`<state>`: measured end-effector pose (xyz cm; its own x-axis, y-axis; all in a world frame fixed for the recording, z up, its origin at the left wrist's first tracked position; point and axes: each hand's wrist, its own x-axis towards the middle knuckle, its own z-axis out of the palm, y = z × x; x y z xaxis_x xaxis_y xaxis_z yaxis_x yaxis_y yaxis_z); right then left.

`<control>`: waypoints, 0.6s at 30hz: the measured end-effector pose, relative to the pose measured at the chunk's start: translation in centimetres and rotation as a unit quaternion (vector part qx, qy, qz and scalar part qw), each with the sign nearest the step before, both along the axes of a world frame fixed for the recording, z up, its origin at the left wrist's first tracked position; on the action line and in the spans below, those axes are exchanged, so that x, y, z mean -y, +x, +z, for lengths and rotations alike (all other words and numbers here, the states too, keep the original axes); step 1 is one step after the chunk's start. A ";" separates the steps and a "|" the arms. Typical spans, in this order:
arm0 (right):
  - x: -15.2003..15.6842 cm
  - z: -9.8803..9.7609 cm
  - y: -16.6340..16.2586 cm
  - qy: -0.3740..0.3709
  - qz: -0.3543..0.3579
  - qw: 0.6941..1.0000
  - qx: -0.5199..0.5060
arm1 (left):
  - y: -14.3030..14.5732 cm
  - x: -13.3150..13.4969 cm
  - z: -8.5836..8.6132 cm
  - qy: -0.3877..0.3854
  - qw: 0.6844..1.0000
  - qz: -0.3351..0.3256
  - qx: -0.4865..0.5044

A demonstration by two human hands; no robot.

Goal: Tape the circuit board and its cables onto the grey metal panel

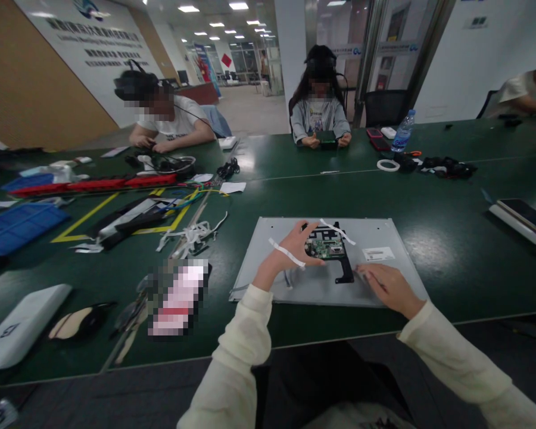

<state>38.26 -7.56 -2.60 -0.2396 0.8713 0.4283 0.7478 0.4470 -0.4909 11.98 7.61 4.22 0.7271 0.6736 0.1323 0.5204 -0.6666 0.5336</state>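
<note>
A grey metal panel [384,235] lies flat on the green table in front of me. A small green circuit board [325,247] sits on a black bracket [345,269] near the panel's middle. My left hand [290,253] is curled at the board's left edge, thumb and fingers touching it, and a white flat cable [286,254] lies across the hand. Another white strip [338,232] crosses the board's top. My right hand [388,286] rests flat on the panel, fingers stretched toward the bracket's foot, holding nothing. A white label [379,254] is stuck to the right of the board.
Left of the panel lie a tangle of white strips [192,233], black parts inside yellow tape lines [129,217], a blue tray [18,226] and a white casing [20,328]. Two people sit across the table, a third at far right. A water bottle [402,131] and tape roll [388,165] stand beyond.
</note>
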 end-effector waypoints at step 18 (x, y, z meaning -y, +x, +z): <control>-1.9 -0.4 -0.7 -0.020 -0.078 0.996 0.036 | -1.8 1.8 -1.7 0.081 0.988 0.102 -0.084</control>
<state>37.60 -5.69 -3.03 -0.1295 0.9160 0.3796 0.8404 0.3046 -0.4483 10.15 5.85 2.51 0.5994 0.7881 0.1399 0.7249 -0.6086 0.3226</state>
